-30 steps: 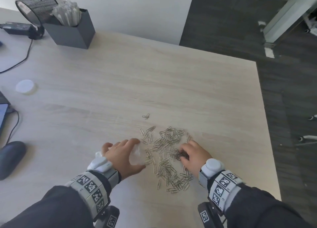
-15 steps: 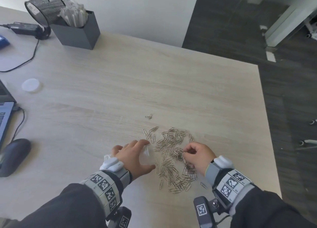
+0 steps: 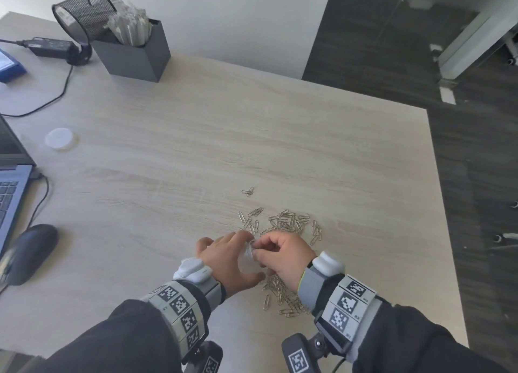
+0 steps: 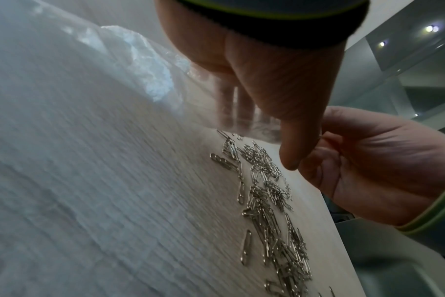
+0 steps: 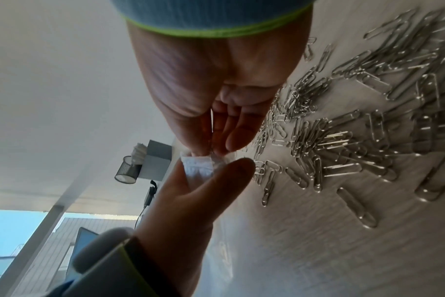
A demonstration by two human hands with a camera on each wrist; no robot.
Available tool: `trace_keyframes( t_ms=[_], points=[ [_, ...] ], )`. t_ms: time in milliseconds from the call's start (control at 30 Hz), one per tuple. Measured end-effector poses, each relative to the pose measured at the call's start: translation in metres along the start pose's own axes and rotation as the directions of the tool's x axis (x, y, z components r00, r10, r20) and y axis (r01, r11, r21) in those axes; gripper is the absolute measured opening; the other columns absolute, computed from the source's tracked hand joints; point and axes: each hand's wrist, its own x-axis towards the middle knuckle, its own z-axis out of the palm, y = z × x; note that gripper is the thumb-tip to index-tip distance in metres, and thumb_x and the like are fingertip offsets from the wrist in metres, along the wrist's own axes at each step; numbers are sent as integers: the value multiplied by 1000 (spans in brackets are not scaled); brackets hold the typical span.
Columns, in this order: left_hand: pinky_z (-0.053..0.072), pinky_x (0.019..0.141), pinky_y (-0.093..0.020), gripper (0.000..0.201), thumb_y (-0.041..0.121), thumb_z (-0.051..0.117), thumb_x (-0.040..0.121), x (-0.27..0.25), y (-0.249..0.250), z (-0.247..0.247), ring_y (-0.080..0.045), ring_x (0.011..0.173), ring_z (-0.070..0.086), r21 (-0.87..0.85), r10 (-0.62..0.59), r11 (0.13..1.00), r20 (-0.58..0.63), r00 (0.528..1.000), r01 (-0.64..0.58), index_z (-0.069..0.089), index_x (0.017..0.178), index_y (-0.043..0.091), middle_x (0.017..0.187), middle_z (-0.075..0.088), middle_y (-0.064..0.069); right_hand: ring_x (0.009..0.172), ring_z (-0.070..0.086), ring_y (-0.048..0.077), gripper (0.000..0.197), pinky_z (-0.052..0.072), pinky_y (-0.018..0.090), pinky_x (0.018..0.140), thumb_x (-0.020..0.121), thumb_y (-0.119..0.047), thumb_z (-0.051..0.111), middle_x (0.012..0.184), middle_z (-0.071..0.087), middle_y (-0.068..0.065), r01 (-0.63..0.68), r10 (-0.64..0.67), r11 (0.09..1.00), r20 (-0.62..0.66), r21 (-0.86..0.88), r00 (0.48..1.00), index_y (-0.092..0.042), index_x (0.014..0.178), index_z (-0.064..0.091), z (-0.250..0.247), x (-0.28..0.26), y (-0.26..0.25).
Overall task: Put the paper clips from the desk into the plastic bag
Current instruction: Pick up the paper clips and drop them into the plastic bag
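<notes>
Silver paper clips lie in a loose pile on the wooden desk, with more of the pile under my right wrist and two strays farther back. My left hand grips a small clear plastic bag just above the desk, thumb and fingers round its mouth. My right hand pinches a few paper clips at that mouth. In the right wrist view, the right fingertips meet the bag, which the left hand holds. The bag's contents are hidden.
A black mesh cup and a grey box of white sticks stand at the back left, beside a power adapter and cable. A white lid, a laptop and a mouse lie left. The desk edge runs close on the right.
My right hand has lifted off the pile with clips pinched and moved left to the bag's mouth. The left hand has raised the bag slightly toward it.
</notes>
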Motion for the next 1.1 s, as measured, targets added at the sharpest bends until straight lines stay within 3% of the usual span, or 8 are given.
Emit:
trace_keyframes(
  t_ms=[133,267,400,533,667,800,933,1100],
  points=[
    [29,98,-33,56,65,63,68,0,-6,0,-8,102,65,-13,29,1000,11,1000,-29,46,115,39,105,65,18,56,62,12,12,57,27,61,82,-18,69,67,69,-2,23,-23,1000,48,-4,999,-26,90,73,-3,-3,-3],
    [28,98,-32,52,53,64,70,-4,-19,-2,-6,100,63,-37,14,999,2,1000,-14,45,117,42,102,63,22,66,59,6,15,54,27,67,84,-26,67,85,66,-11,65,-91,967,-97,-245,991,-32,97,69,-30,10,5],
    [27,95,-31,56,48,60,66,-7,-36,-2,-3,102,62,-59,-34,998,16,999,35,40,118,46,104,62,24,99,50,10,49,43,27,94,79,-43,69,125,44,-4,-16,-100,803,-162,-596,982,-31,124,55,-71,36,24],
    [28,102,-32,59,44,57,67,-9,-44,-5,-5,107,60,-58,-56,997,51,997,59,38,122,47,112,60,24,120,44,18,82,40,32,103,63,-66,72,135,32,-3,-83,-17,724,-138,-685,990,-37,133,43,-79,45,34],
    [29,103,-34,59,44,56,66,-10,-43,-6,-7,108,61,-57,-72,996,45,996,75,41,123,45,114,61,23,124,37,17,105,39,35,105,51,-76,72,136,29,-5,23,-39,659,-4,-752,999,-40,141,32,-66,45,32],
    [28,104,-33,60,43,58,69,-9,-40,-7,-9,107,61,-53,-75,996,56,996,78,41,126,45,116,60,22,116,44,18,88,45,34,97,63,-60,76,133,33,-3,96,-67,588,70,-803,995,-38,139,36,-57,41,37],
    [28,105,-33,59,45,59,69,-7,-38,-6,-9,107,62,-61,-69,996,58,996,72,40,125,46,117,61,22,103,53,15,48,44,27,80,82,-39,66,124,45,-5,92,-83,615,51,-783,995,-33,127,49,-60,35,45],
    [29,103,-33,59,48,60,69,-4,-34,-2,-6,104,62,-56,-57,997,54,997,60,41,125,46,115,61,23,87,52,11,16,43,27,73,85,-26,58,106,52,-10,59,-94,659,-4,-750,996,-30,101,61,-66,27,51]
  ],
)
